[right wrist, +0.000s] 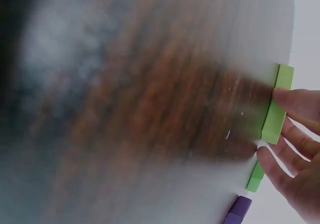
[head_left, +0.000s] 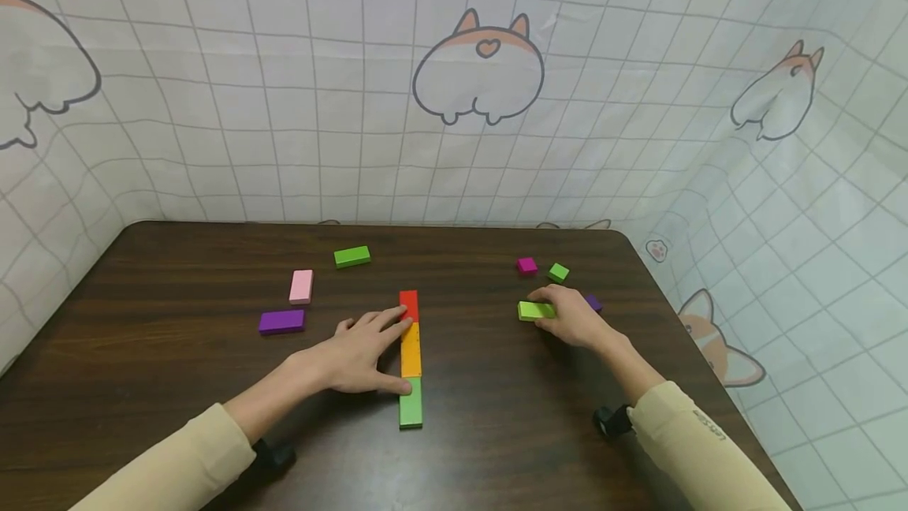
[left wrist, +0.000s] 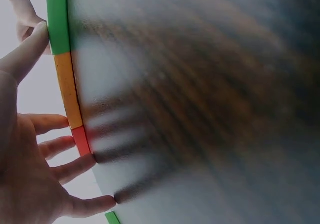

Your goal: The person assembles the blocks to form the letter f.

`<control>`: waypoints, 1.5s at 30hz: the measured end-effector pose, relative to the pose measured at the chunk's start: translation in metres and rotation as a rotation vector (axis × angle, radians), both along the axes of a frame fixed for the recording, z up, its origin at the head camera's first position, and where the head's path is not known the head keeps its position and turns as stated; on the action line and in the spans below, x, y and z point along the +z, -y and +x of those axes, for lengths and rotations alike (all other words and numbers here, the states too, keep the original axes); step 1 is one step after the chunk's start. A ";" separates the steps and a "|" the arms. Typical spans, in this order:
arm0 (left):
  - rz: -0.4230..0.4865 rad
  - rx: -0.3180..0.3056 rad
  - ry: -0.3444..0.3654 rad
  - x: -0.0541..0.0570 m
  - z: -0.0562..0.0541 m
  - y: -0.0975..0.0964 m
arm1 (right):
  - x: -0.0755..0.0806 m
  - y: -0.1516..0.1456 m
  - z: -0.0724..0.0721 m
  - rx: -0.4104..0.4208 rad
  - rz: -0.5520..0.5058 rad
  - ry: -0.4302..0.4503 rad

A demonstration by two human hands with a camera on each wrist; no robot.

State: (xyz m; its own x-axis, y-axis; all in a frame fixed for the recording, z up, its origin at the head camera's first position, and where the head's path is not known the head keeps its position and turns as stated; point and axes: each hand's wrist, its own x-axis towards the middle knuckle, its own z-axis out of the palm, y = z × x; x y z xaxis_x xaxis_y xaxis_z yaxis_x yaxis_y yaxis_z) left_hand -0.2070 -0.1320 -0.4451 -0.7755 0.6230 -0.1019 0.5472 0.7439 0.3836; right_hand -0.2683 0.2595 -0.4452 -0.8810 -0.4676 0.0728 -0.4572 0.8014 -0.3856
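Note:
A straight row on the table is made of a red block, an orange block and a green block, set end to end. My left hand lies along the row's left side with fingers spread. Its thumb touches the green block, and some fingertips rest at the red and orange blocks. On the right, my right hand pinches a lime-green block between thumb and fingers; the right wrist view also shows this lime-green block. A purple block is partly hidden behind that hand.
Left of the row lie a purple block, a pink block and a green block. Beyond the right hand are a small magenta block and a small green block. A patterned curtain hangs behind the dark table.

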 end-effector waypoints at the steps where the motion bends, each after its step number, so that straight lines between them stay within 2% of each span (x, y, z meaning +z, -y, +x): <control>1: -0.001 0.001 0.002 0.000 0.000 0.000 | 0.000 0.000 0.000 0.003 0.001 0.000; 10: -0.010 -0.003 -0.003 0.000 0.000 0.000 | 0.005 0.007 -0.007 0.040 0.008 -0.015; 21: -0.019 0.010 0.007 0.000 0.001 0.001 | 0.018 0.043 -0.016 0.090 -0.044 -0.014; 35: -0.010 0.004 0.011 0.000 0.000 -0.001 | 0.021 0.082 -0.022 0.189 -0.068 -0.101; 45: -0.016 -0.001 0.013 0.001 0.000 -0.001 | 0.017 0.111 -0.026 0.186 -0.014 -0.067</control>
